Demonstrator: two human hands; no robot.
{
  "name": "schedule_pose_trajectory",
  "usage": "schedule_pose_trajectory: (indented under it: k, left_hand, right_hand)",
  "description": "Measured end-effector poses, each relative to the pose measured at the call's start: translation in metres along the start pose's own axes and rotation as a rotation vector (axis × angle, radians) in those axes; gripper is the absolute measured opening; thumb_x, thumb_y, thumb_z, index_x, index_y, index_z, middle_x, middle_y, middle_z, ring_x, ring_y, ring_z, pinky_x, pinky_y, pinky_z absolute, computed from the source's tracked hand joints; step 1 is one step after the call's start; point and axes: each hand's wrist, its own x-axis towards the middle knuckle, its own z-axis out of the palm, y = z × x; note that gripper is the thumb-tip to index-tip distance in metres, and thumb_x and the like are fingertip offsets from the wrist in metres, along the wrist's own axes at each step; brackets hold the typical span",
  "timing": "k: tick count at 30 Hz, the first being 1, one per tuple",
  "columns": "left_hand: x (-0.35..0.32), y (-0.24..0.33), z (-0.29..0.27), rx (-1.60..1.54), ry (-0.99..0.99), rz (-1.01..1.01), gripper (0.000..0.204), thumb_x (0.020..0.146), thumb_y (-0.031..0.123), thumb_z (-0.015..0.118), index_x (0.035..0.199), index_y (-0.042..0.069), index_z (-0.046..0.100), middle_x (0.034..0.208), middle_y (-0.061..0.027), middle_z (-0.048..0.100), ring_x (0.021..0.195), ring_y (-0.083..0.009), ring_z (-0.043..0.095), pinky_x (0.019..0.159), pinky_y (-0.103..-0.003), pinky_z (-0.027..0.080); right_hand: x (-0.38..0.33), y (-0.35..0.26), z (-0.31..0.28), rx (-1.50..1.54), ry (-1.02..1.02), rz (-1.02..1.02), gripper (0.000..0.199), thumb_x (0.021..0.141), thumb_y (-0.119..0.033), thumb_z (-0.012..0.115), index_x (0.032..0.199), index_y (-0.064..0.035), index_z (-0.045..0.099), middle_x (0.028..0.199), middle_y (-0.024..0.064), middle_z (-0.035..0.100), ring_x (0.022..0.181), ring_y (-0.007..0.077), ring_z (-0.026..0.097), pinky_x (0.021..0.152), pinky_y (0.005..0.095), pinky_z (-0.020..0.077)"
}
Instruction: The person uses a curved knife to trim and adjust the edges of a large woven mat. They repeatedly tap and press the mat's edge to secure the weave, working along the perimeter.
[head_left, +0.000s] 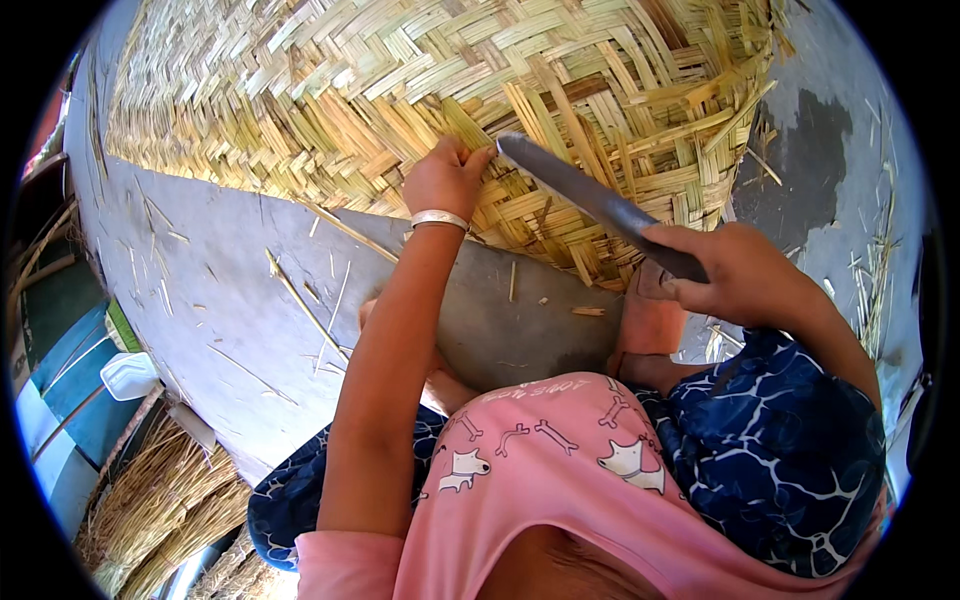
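A: Head view: a woven bamboo mat (400, 90) is seen spread across the grey concrete floor (210, 290), its near edge unfinished, with loose strip ends sticking out.

B: How are the hands set?

A: They are held apart. The left hand (445, 180), a silver bangle (440, 218) on its wrist, is pressed down on the mat's edge, fingers curled onto the strips; whether a single strip is pinched cannot be told. The right hand (735, 272) is closed around the handle of a long-bladed knife (600, 205), whose blade is laid slanting over the weave with its tip just beside the left fingers.

B: Which step is judged to be in hand?

A: The working of the edge, it would seem: strips are being held flat while the blade is brought to them, either to tamp them tight or to trim the ends. Which of the two cannot be settled from this view.

B: And what is called for next?

A: A controlled stroke kept clear of the left fingers, with the strips pinned so the weave is not loosened. Bamboo slivers (300, 300) are scattered on the floor nearby.
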Motion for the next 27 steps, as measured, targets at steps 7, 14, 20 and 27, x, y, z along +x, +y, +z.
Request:
schedule_pose_trajectory:
  k: [7, 14, 20, 27]
  left_hand:
    - [-0.012, 0.031, -0.017, -0.974, -0.181, -0.130, 0.021, 0.087, 0.017, 0.066, 0.096, -0.002, 0.061, 0.083, -0.0064, 0.066, 0.061, -0.0121, 0.063, 0.054, -0.025, 0.051]
    - [-0.005, 0.047, -0.010, -1.202, -0.663, -0.315, 0.013, 0.088, 0.014, 0.063, 0.090, 0.001, 0.061, 0.074, -0.0042, 0.063, 0.058, -0.0115, 0.062, 0.050, -0.022, 0.050]
    - [-0.018, 0.044, 0.007, -1.150, -0.398, -0.340, 0.015, 0.088, 0.013, 0.063, 0.081, 0.000, 0.060, 0.063, -0.0078, 0.063, 0.047, -0.0126, 0.058, 0.040, -0.024, 0.045]
    - [-0.022, 0.043, 0.029, -1.034, -0.175, -0.344, 0.011, 0.087, 0.008, 0.059, 0.083, -0.003, 0.056, 0.059, -0.0106, 0.062, 0.044, -0.0155, 0.060, 0.038, -0.026, 0.048]
  right_hand:
    - [-0.003, 0.012, -0.005, 1.016, 0.004, -0.208, 0.061, 0.080, -0.011, 0.063, 0.138, -0.0037, 0.044, 0.101, 0.0067, 0.063, 0.081, 0.0064, 0.057, 0.068, 0.0212, 0.0461]
    - [-0.012, 0.013, -0.015, 1.128, -0.259, -0.002, 0.070, 0.075, -0.018, 0.065, 0.138, 0.0038, 0.041, 0.116, 0.0110, 0.059, 0.105, 0.0117, 0.055, 0.093, 0.0270, 0.0418]
    - [-0.011, 0.018, 0.010, 0.965, -0.160, -0.074, 0.057, 0.084, -0.009, 0.059, 0.138, 0.0014, 0.043, 0.115, 0.0090, 0.060, 0.104, 0.0115, 0.055, 0.092, 0.0260, 0.0424]
    - [0.005, 0.021, 0.008, 0.662, -0.123, 0.143, 0.058, 0.086, -0.023, 0.061, 0.136, -0.0003, 0.045, 0.105, 0.0111, 0.063, 0.095, 0.0097, 0.057, 0.085, 0.0191, 0.0433]
